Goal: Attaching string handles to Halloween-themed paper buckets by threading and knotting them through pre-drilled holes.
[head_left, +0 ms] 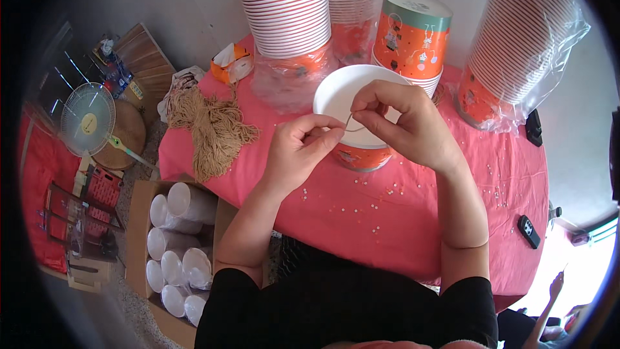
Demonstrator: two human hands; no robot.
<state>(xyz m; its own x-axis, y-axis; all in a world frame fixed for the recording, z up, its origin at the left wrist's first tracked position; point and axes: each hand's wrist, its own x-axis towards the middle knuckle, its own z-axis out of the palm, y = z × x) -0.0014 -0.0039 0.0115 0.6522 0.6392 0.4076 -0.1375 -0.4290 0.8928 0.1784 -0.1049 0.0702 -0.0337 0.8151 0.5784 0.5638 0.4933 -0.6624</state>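
A thin tan cord (349, 124) is pinched between my two hands, bent into a small curve. My left hand (303, 145) grips one part of it with thumb and forefinger. My right hand (410, 123) pinches the other part, a little higher. Both hands are over an orange paper bucket (363, 157) with a white inside, which stands upright on the pink-covered table (336, 232). On the left of the table lies a bundle of tan cords (210, 129), loose and spread out. Part of the bucket's rim is hidden behind my right hand.
Tall bucket stacks, one at back left (284, 13) and one plastic-wrapped at right (520, 45), flank an upturned orange bucket (413, 35). Small white dots (374, 207) litter the cloth. A black remote (528, 231) lies at right. A carton of wrapped cups (143, 220) stands lower left; a person's hand (557, 284) shows lower right.
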